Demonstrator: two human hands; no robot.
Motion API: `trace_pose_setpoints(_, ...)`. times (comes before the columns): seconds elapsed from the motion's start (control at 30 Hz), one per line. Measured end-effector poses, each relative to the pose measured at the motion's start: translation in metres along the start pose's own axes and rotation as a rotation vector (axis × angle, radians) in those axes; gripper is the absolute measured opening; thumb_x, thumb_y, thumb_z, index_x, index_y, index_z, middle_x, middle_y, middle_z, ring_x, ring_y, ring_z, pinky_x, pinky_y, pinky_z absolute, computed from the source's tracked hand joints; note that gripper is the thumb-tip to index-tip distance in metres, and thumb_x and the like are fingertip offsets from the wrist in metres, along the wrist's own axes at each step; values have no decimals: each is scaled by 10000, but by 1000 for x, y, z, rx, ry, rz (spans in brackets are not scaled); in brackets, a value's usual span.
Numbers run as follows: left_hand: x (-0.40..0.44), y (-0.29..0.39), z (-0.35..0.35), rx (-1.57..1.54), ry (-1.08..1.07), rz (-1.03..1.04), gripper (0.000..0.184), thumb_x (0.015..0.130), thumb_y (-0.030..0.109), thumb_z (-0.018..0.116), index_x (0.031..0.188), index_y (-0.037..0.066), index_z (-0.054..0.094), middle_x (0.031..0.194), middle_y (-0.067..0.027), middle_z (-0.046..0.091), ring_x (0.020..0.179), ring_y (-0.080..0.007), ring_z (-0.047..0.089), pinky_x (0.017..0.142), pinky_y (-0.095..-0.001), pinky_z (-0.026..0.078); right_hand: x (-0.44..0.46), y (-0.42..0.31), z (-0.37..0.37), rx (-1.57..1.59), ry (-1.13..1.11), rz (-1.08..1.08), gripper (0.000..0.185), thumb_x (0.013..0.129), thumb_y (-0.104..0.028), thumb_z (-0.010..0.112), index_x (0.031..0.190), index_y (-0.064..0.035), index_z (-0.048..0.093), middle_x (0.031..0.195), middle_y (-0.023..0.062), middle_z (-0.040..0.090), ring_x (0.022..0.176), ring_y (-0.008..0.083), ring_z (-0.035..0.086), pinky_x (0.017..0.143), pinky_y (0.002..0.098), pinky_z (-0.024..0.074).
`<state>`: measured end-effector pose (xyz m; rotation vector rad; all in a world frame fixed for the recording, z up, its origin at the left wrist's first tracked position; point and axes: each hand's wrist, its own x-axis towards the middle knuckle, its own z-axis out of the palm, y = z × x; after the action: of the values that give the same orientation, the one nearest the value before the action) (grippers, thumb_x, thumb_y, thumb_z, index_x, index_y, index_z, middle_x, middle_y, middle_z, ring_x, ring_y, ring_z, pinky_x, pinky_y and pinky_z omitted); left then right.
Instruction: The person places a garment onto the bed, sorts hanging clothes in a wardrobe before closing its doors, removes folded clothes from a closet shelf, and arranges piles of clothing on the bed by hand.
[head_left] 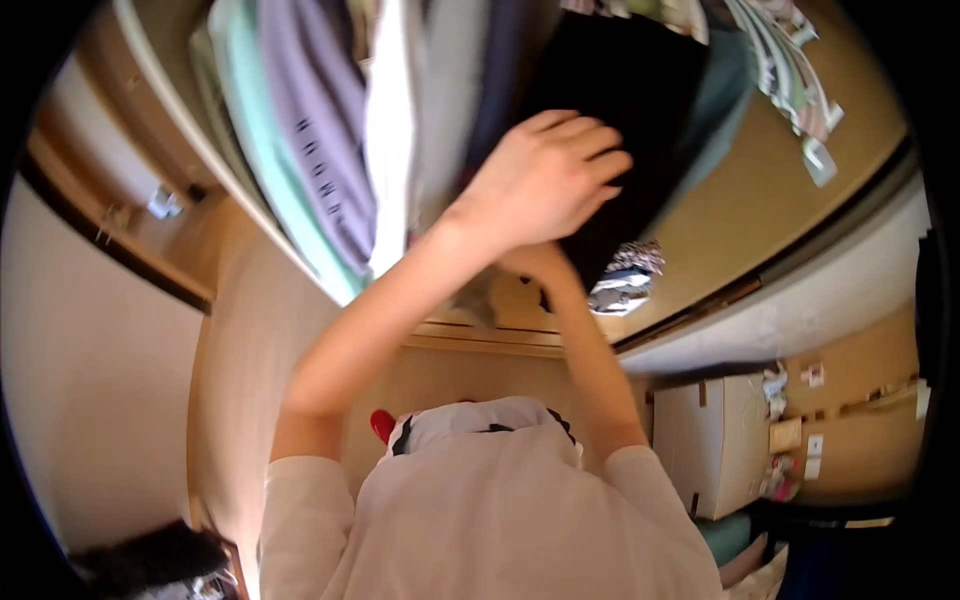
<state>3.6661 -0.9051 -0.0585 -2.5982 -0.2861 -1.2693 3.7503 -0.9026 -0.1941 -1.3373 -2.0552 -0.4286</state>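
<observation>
My left hand is in front of a black garment that hangs among other clothes. Its fingers are loosely bent with gaps between them, and no cloth shows in its grip. Whether the fingertips press on the fabric I cannot make out. My right hand is lower, crossed behind my left wrist near the garment's lower edge, with its fingers hidden. Left of the black garment hang a grey garment, a white one, a purple one with dark lettering and a mint green one.
Striped cloth on white hangers is at the upper right. Folded clothes form a stack beneath the black garment. A white cabinet is at the lower right. A sliding-door edge and a pale wall are on the left.
</observation>
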Motion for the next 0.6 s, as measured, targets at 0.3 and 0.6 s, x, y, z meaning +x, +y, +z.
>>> trace_pose_setpoints(0.3,-95,-145,-15,1080,-873,-538,668,763,468,696,1286,82,537,1361,-45,503,1323,-155,385,1179,-419,118,-100,76,-99,863,-48,506,302,878,-172,650,1159,-61,653,1013,83,696,887,139,651,830,300,522)
trace_pose_setpoints(0.6,-85,-114,22,625,-765,-380,550,727,373,742,1193,115,605,1335,-41,528,1297,-184,430,1147,-409,232,-112,150,-94,716,383,835,808,799,-255,763,1425,15,330,1434,215,384,1324,314,377,1049,413,356)
